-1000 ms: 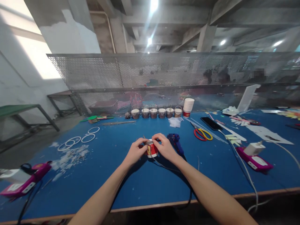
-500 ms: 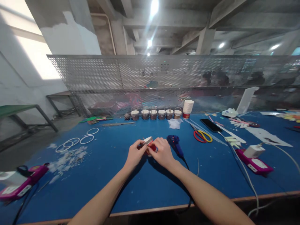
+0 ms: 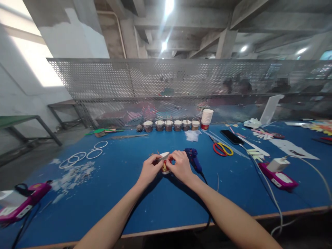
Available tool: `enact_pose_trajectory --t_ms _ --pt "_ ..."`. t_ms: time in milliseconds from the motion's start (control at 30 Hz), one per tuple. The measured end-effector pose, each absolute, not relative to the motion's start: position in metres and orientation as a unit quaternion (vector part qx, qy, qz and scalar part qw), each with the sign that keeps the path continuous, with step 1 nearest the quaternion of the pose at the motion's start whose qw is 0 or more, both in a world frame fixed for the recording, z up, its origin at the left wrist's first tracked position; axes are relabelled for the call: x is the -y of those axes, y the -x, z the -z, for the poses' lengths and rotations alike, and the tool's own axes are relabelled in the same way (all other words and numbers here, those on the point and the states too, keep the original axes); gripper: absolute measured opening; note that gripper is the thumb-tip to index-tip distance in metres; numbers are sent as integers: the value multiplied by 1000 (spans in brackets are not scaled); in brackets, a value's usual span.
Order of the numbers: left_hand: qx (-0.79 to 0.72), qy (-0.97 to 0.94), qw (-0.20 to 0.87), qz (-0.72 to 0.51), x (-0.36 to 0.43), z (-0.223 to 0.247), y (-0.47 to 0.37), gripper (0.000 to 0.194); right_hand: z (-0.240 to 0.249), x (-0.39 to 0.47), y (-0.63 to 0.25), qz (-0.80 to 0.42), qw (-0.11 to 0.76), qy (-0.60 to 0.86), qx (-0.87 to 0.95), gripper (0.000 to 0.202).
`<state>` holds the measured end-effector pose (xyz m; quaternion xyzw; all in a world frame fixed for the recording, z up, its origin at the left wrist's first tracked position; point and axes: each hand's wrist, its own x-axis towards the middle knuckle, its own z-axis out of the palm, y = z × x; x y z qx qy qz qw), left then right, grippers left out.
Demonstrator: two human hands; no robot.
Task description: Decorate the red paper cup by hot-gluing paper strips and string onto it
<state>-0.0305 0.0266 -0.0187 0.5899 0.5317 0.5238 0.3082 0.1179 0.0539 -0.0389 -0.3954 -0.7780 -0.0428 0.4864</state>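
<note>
A small red paper cup [image 3: 165,169] with a pale rim is between my hands, just above the middle of the blue table. My left hand [image 3: 149,169] is closed on its left side, the thumb near a greyish band below the rim. On the right side, my right hand [image 3: 181,166] pinches at the cup near the rim, thumb and forefinger together. My fingers cover much of the cup. Close beside my right hand lies a blue glue gun [image 3: 193,159], its dark cord running toward the table's front edge.
Several grey-covered cups [image 3: 168,126] stand along the back beside a stack of paper cups [image 3: 206,119]. Scissors [image 3: 223,148] and a phone [image 3: 231,137] lie to the right. White rings [image 3: 94,154] and scraps [image 3: 75,176] lie left. Magenta power strips [image 3: 278,178] sit at both sides.
My right hand's fingers have shifted up toward the rim, and more of the cup's red and yellow side shows below. The left hand keeps its hold. The view has shifted slightly.
</note>
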Motion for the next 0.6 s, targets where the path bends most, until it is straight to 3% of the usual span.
enact_pose_trajectory --t_ms 600 --pt "-533 -602 308 -509 -28 13 34 16 38 -53 -117 -11 500 396 770 16"
